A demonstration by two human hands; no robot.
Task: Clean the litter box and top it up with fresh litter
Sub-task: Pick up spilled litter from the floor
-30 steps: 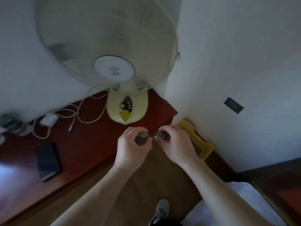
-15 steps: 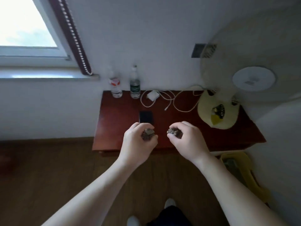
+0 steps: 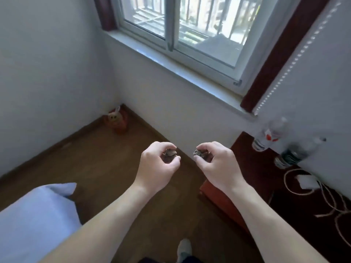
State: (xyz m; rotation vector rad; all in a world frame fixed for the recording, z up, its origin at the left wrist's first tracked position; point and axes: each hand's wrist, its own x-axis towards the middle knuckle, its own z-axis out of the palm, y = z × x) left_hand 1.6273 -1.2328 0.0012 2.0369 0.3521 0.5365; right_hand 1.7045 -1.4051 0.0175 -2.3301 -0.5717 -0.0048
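My left hand (image 3: 158, 164) pinches a small grey-brown clump (image 3: 170, 153) between thumb and curled fingers. My right hand (image 3: 216, 162) pinches a second clump (image 3: 199, 153) of the same kind. Both hands are held out at chest height over the wooden floor (image 3: 106, 164), a short gap between them. No litter box or litter bag is in view.
A red-brown side table (image 3: 252, 168) stands at the right with two plastic bottles (image 3: 269, 136), a white charger (image 3: 305, 182) and cables. A window (image 3: 190, 29) is ahead. A small red rabbit toy (image 3: 115, 121) sits in the floor corner. A light blue pillow (image 3: 38, 221) lies at lower left.
The view has swung left, from the fan and yellow object in the corner, past the table, to the window corner. Both hands kept hold of their clumps and moved slightly apart.
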